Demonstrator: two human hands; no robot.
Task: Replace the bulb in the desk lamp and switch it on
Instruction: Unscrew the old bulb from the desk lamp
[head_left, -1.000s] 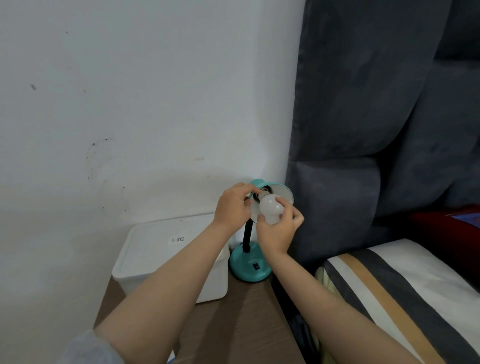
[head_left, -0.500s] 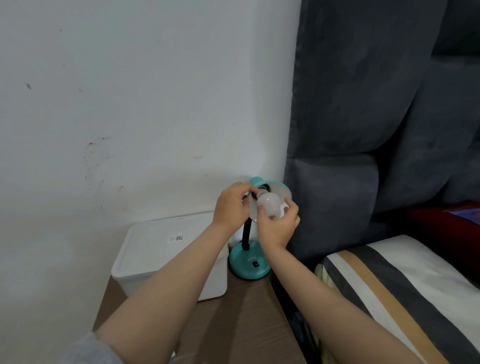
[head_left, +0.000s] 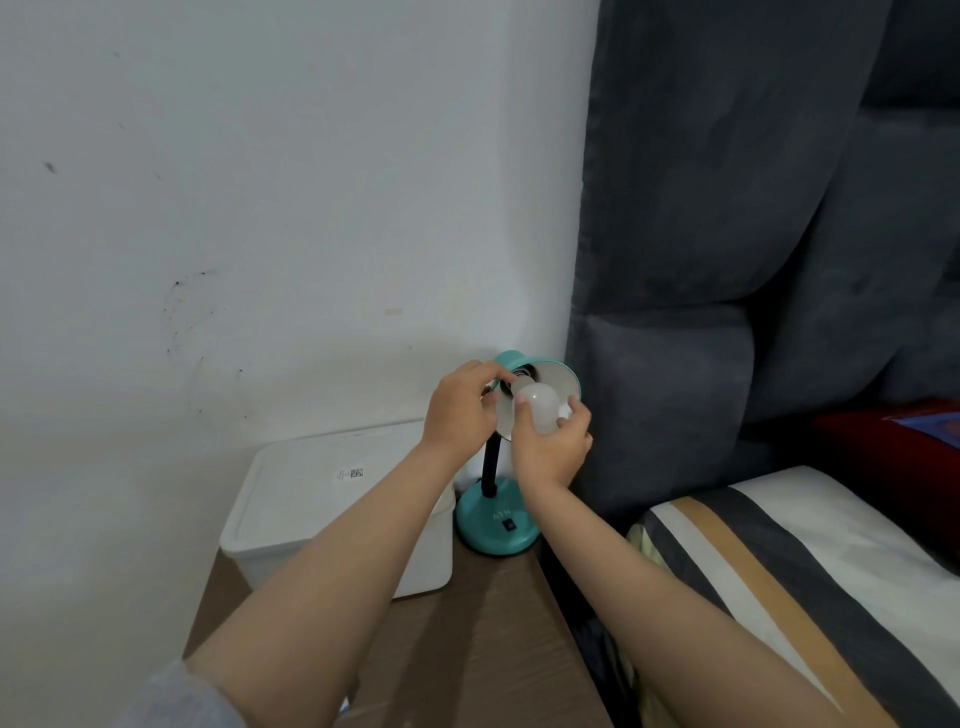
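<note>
A small teal desk lamp (head_left: 496, 530) stands on the back right corner of a wooden bedside table (head_left: 467, 644). Its shade (head_left: 558, 376) is tilted up towards me, and its black switch (head_left: 510, 526) sits on the round base. My left hand (head_left: 460, 408) grips the left edge and back of the shade. My right hand (head_left: 550, 447) holds a white bulb (head_left: 540, 413) from below, with the bulb's neck at the socket inside the shade. The bulb is unlit. The lamp's black neck is partly hidden behind my hands.
A white lidded plastic box (head_left: 332, 499) stands on the table left of the lamp, close to the wall. A dark grey padded headboard (head_left: 727, 260) rises right behind the lamp. A bed with striped bedding (head_left: 789, 582) lies at the lower right.
The bulb has moved up and in towards the socket inside the shade, and my right hand's fingers have shifted round it. My left hand stays on the shade.
</note>
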